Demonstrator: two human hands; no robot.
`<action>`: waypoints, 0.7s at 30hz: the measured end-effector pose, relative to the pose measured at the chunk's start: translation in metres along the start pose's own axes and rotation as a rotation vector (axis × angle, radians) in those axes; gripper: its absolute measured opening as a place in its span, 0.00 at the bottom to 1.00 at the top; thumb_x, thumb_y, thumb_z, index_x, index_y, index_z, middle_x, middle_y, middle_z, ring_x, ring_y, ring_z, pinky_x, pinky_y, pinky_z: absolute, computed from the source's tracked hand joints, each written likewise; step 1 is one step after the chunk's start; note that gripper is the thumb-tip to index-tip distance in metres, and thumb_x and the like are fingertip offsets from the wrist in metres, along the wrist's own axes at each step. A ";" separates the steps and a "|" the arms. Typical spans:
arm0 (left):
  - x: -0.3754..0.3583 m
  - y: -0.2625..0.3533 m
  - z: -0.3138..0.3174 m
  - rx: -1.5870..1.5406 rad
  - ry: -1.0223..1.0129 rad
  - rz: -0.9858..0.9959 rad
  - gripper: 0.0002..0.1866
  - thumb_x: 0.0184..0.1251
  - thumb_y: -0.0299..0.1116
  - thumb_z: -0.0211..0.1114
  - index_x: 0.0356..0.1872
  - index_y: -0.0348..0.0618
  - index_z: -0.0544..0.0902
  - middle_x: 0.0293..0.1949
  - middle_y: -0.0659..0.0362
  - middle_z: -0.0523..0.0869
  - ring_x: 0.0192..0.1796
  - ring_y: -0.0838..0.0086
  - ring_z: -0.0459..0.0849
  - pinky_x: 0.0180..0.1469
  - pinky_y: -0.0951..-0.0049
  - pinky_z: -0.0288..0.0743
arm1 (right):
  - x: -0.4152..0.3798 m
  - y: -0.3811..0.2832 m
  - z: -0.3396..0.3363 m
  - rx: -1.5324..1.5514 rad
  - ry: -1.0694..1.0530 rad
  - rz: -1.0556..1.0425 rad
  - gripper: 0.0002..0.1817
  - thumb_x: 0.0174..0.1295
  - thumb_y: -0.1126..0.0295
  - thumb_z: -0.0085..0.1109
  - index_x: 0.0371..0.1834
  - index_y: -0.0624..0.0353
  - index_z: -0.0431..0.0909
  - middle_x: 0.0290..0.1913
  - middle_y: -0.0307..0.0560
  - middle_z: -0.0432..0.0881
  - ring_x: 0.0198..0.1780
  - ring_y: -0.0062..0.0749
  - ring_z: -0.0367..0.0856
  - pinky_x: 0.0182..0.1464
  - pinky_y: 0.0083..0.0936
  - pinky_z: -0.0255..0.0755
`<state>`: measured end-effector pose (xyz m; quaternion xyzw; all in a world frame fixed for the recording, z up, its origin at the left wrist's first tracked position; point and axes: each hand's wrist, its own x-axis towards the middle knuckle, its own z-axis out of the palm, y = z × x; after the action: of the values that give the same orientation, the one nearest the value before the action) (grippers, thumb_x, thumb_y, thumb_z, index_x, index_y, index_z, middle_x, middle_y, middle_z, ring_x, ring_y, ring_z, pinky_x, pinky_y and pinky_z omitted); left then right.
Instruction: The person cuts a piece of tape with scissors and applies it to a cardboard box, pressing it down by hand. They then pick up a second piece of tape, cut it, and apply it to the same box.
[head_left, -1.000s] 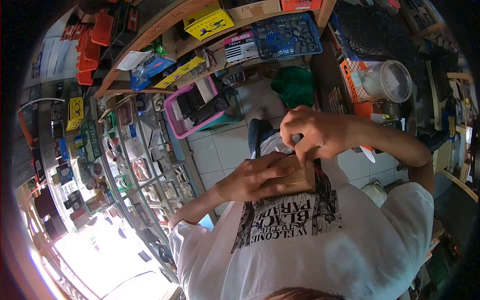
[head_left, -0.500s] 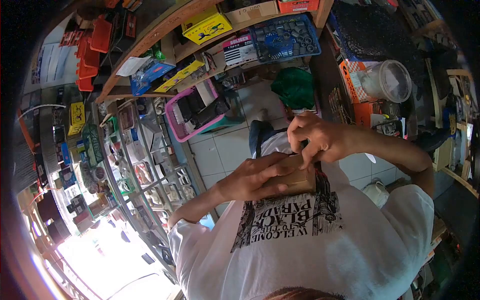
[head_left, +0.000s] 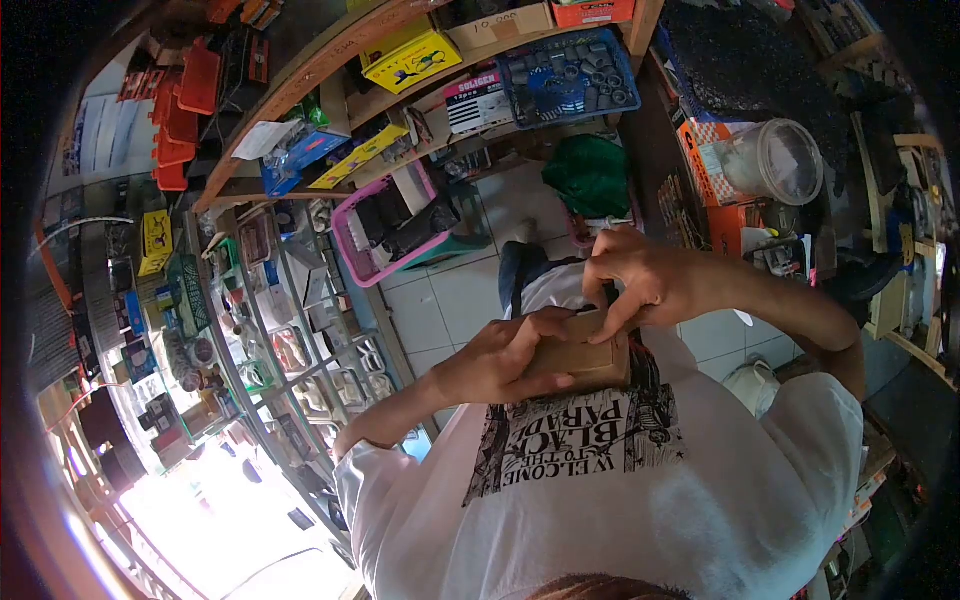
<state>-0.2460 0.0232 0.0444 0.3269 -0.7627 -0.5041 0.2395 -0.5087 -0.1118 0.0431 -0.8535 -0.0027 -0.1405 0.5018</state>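
Note:
A small brown cardboard box [head_left: 582,363] is held close against the front of the white printed T-shirt. My left hand [head_left: 505,362] grips it from the left, with the thumb along the near side and the fingers curled at the far edge. My right hand [head_left: 640,285] bends over the box's far right part. Its thumb and index finger press at the top edge, and the other fingers are curled in. What lies inside the box cannot be made out.
A pink basket [head_left: 372,276] with dark packages stands on the tiled floor [head_left: 415,312] ahead. Beyond it, a wooden shelf holds a blue tray [head_left: 520,112] of fittings. Glass display racks [head_left: 290,370] run along the left. A clear plastic tub [head_left: 790,162] sits at the right.
My left fingers have drawn back toward the box's far left edge, uncovering more of its face. My right hand has shifted slightly and stays at the top edge.

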 end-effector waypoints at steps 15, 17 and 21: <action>-0.002 -0.001 0.005 0.027 0.002 0.014 0.34 0.70 0.42 0.73 0.65 0.37 0.63 0.58 0.40 0.81 0.50 0.43 0.88 0.50 0.54 0.85 | -0.009 -0.006 0.013 -0.017 0.016 0.020 0.23 0.42 0.75 0.79 0.43 0.38 0.94 0.50 0.34 0.76 0.60 0.37 0.69 0.68 0.40 0.62; -0.003 0.000 0.005 0.034 0.001 -0.001 0.35 0.69 0.43 0.74 0.65 0.36 0.62 0.57 0.39 0.82 0.50 0.43 0.88 0.51 0.54 0.85 | -0.013 0.000 0.016 0.013 0.049 0.004 0.23 0.41 0.76 0.78 0.43 0.39 0.94 0.50 0.33 0.75 0.61 0.36 0.69 0.67 0.40 0.62; -0.004 0.007 0.003 0.091 0.053 0.011 0.38 0.65 0.45 0.77 0.65 0.36 0.64 0.57 0.40 0.83 0.50 0.45 0.89 0.50 0.55 0.86 | -0.018 -0.003 0.018 0.061 0.142 -0.006 0.22 0.41 0.77 0.77 0.42 0.42 0.94 0.47 0.32 0.76 0.59 0.36 0.70 0.65 0.42 0.62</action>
<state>-0.2476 0.0297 0.0493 0.3463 -0.7799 -0.4589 0.2474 -0.5223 -0.0924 0.0333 -0.8257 0.0261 -0.2021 0.5260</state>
